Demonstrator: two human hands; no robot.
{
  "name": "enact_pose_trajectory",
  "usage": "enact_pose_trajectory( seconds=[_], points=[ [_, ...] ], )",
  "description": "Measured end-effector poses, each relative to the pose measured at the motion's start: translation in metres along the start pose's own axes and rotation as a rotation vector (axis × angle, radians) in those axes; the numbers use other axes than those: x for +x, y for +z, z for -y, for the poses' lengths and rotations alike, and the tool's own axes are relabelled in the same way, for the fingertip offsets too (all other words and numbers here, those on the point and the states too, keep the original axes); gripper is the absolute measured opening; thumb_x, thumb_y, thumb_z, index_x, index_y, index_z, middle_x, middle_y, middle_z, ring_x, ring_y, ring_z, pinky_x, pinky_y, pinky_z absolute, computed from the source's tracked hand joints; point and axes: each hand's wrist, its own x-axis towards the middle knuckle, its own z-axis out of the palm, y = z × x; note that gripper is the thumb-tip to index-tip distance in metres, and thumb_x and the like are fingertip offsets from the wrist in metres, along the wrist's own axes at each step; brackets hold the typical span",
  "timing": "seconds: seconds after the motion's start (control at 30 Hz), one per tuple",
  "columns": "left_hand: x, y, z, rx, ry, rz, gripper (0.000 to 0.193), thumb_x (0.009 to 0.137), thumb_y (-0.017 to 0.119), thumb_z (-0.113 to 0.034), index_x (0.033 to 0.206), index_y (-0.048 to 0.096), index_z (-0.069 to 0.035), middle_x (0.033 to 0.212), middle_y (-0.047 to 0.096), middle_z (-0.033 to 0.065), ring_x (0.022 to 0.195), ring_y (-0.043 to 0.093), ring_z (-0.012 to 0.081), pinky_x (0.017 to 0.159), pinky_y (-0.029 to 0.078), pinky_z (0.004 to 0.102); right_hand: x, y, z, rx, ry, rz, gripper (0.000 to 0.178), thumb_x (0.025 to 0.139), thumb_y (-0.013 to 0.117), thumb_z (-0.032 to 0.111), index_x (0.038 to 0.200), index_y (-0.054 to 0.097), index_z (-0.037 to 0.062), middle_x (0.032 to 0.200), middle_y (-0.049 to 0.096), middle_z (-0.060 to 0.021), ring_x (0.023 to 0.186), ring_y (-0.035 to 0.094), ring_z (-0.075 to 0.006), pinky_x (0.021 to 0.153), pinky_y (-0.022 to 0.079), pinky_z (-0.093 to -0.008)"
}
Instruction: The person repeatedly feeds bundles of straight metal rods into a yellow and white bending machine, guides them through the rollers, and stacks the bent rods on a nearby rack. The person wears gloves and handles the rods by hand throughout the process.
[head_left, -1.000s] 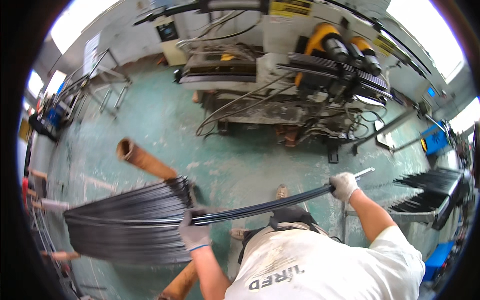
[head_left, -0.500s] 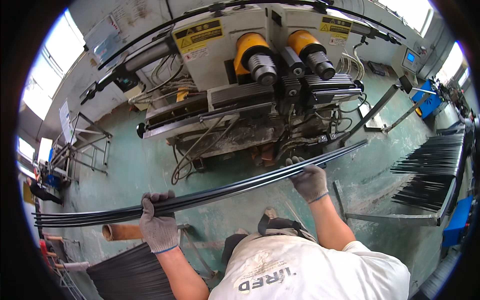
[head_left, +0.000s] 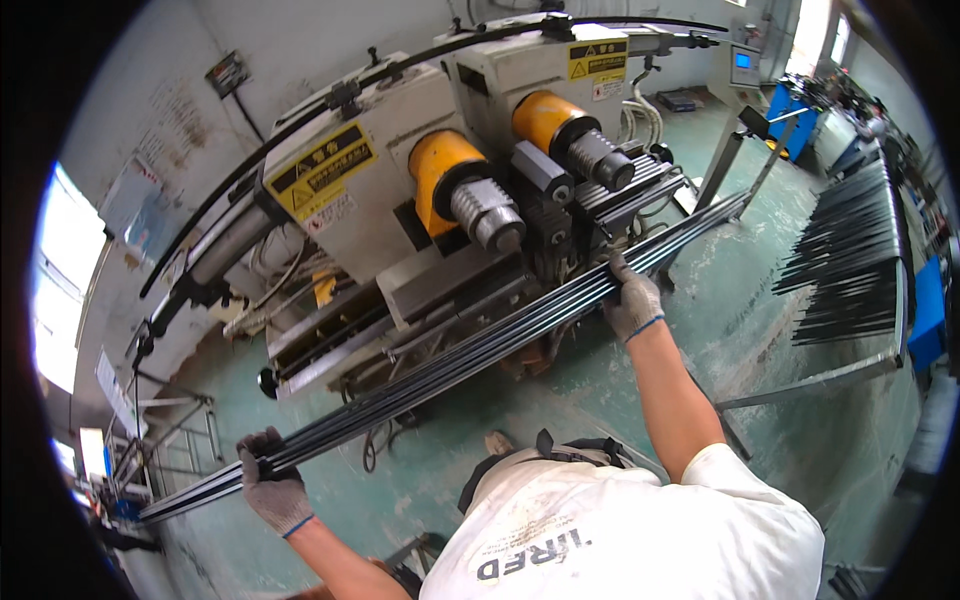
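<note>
A bundle of long, thin, dark metal rods [head_left: 450, 355] is held aslant in front of the machine, lower at the left and higher at the right. My left hand [head_left: 272, 485], in a grey work glove, is closed round the bundle toward its left end. Farther along, my gloved right hand [head_left: 634, 298] grips it toward the right end. Behind the rods stands a white machine [head_left: 340, 235] with two ridged steel rollers in orange housings [head_left: 437, 175]. In this view the rods pass across the machine's lower front and hide part of it.
More dark rods [head_left: 850, 260] lie stacked at the right on a metal rack [head_left: 815, 383]. A control box with a lit screen [head_left: 742, 62] stands beyond the machine. Metal frames [head_left: 185, 425] are at the far left. Cables and hoses hang below the machine.
Both hands have carried the bundle forward to the machine, its right end raised and its left end lowered. The view has turned, and the machine appears nearer and tilted.
</note>
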Motion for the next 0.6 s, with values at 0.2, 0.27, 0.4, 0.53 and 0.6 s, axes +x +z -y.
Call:
enact_pose_trajectory(
  seconds=[0.2, 0.27, 0.4, 0.53, 0.6],
  points=[
    [0.074, -0.006, 0.062, -0.052, -0.169, -0.014, 0.022, 0.109, 0.065, -0.013, 0.124, 0.074, 0.000, 0.120, 0.079, 0.0163, 0.117, 0.073, 0.0323, 0.117, 0.055, 0.0529, 0.036, 0.061, -0.023, -0.020, -0.138, 0.111, 0.036, 0.103, 0.078, 0.023, 0.132, 0.069, 0.0028, 0.122, 0.075, -0.0067, 0.108, 0.072, -0.0230, 0.093, 0.060, -0.0422],
    [0.085, 0.006, 0.082, -0.056, -0.219, -0.059, 0.022, 0.108, 0.064, -0.011, 0.125, 0.074, 0.000, 0.123, 0.079, 0.0172, 0.120, 0.074, 0.0335, 0.117, 0.055, 0.0528, 0.043, 0.081, -0.027, 0.011, -0.140, 0.106, 0.033, 0.104, 0.075, 0.023, 0.130, 0.070, 0.0032, 0.116, 0.077, -0.0080, 0.100, 0.075, -0.0239, 0.087, 0.062, -0.0413],
    [0.099, 0.012, 0.126, -0.197, -0.373, -0.174, 0.024, 0.108, 0.062, -0.007, 0.129, 0.072, 0.001, 0.128, 0.078, 0.0182, 0.124, 0.073, 0.0349, 0.117, 0.057, 0.0521, 0.059, 0.114, -0.026, 0.130, -0.128, 0.123, 0.029, 0.106, 0.070, 0.023, 0.127, 0.073, 0.0034, 0.112, 0.079, -0.0108, 0.094, 0.078, -0.0261, 0.083, 0.065, -0.0416],
    [0.092, 0.036, 0.168, -0.156, -0.458, -0.225, 0.025, 0.109, 0.061, -0.004, 0.131, 0.070, 0.002, 0.129, 0.077, 0.0188, 0.127, 0.072, 0.0350, 0.116, 0.058, 0.0517, 0.081, 0.118, -0.031, 0.037, -0.132, 0.058, 0.031, 0.107, 0.068, 0.027, 0.123, 0.075, 0.0014, 0.110, 0.080, -0.0119, 0.095, 0.079, -0.0283, 0.082, 0.063, -0.0408],
    [0.093, 0.038, 0.176, -0.179, -0.494, -0.199, 0.027, 0.108, 0.062, -0.004, 0.133, 0.069, 0.002, 0.130, 0.076, 0.0185, 0.128, 0.071, 0.0358, 0.117, 0.057, 0.0526, 0.088, 0.125, -0.034, -0.025, -0.128, 0.014, 0.034, 0.108, 0.067, 0.032, 0.117, 0.076, 0.0000, 0.109, 0.081, -0.0123, 0.095, 0.079, -0.0300, 0.080, 0.060, -0.0402]
  ],
)
